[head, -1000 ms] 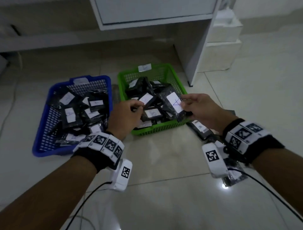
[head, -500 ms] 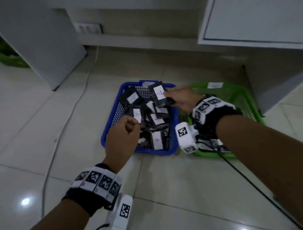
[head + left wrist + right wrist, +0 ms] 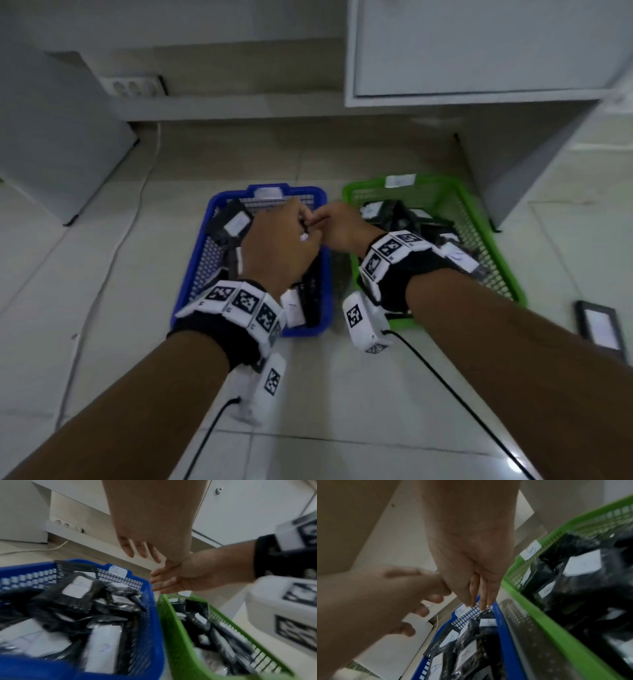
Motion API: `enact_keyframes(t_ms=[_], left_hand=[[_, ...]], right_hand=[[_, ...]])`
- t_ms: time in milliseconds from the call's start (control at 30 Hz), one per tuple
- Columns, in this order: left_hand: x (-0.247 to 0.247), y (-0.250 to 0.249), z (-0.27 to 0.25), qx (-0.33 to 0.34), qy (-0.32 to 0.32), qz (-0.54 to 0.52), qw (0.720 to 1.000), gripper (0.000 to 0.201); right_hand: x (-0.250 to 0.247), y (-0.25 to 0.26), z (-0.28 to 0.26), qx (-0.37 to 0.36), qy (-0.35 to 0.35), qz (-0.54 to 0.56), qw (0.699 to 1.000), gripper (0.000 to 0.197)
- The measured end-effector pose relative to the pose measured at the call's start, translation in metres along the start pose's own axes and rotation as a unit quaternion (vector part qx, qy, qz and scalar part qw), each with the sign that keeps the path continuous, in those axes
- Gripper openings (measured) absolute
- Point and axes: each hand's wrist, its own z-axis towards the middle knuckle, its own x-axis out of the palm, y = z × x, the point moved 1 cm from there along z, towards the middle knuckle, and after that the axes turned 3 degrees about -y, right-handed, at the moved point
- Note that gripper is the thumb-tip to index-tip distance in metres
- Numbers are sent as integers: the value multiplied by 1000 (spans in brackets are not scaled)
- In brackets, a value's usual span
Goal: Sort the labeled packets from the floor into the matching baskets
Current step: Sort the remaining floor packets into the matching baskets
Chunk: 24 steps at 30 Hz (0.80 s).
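The blue basket (image 3: 191, 274) holds several black packets (image 3: 236, 222) with white labels, some marked A (image 3: 467, 654). To its right, the green basket (image 3: 479, 219) holds more labeled packets (image 3: 459, 257). Both hands meet above the far right corner of the blue basket. My left hand (image 3: 281, 246) has its fingers (image 3: 140, 550) pointing down with nothing in them. My right hand (image 3: 339, 226) also hangs with straight fingers (image 3: 477, 599), their tips just above a packet corner (image 3: 486, 609) inside the blue basket. One labeled packet (image 3: 599, 325) lies on the floor at the right.
A white cabinet (image 3: 479, 51) overhangs the green basket's far side. A grey cabinet (image 3: 51, 137) stands at the left. A socket strip (image 3: 133, 85) sits on the back wall, with a white cable (image 3: 113, 257) running along the tiled floor.
The right hand carried an A-labeled packet from the green basket over the blue basket and no longer holds it. The left hand moved up beside the right hand.
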Motion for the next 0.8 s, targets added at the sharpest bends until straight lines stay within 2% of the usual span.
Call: enact_keyframes(t_ms=[133, 200, 267, 400, 500, 633, 700, 800], left_hand=[[7, -39, 16, 20, 127, -12, 992, 21], [1, -69, 34, 36, 184, 3, 982, 13], [-6, -107, 52, 58, 207, 23, 976, 7], [4, -192, 73, 104, 220, 23, 970, 9], [41, -257, 73, 131, 237, -14, 963, 11], [116, -313, 45, 162, 287, -40, 943, 13], [152, -327, 23, 189, 331, -23, 924, 11], [201, -325, -5, 282, 389, 98, 872, 22]], right_hand=[[-51, -26, -40, 2, -1, -54, 999, 29], [-83, -42, -62, 21, -7, -80, 997, 29], [-118, -55, -85, 44, -28, -95, 994, 29], [-182, -89, -130, 74, -87, -131, 985, 26], [-225, -127, -168, 93, -93, -190, 973, 24], [-247, -194, -208, 161, -91, -195, 963, 29], [-242, -231, -224, 192, -92, -185, 959, 27], [-225, -271, -239, 215, -88, -169, 958, 22]])
